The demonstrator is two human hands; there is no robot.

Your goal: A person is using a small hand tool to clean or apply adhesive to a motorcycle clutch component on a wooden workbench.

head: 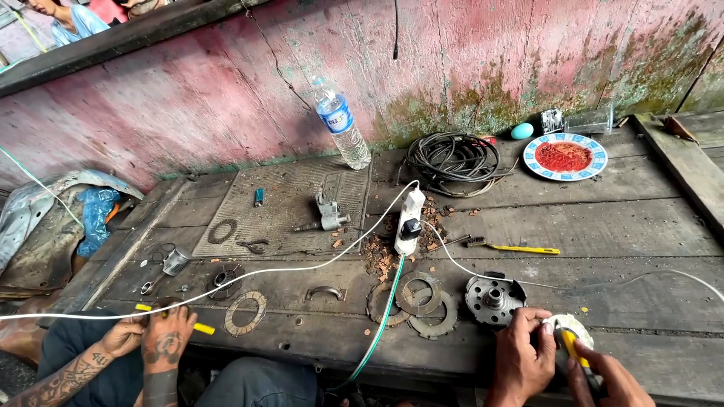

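Left hand (522,354) clamps a white round part (567,328) against the table (648,226) edge; right hand (611,380), at four o'clock, grips a yellow-handled tool (572,348) onto it.

You sat in a rough workshop, clutch plates (413,298), coiled cable (452,160), power strip (409,221) littered the worn plank table (626,218).

Hands close together: left hand (520,354) knuckles-up, fingers curled; right hand (607,380) fisted just beside it
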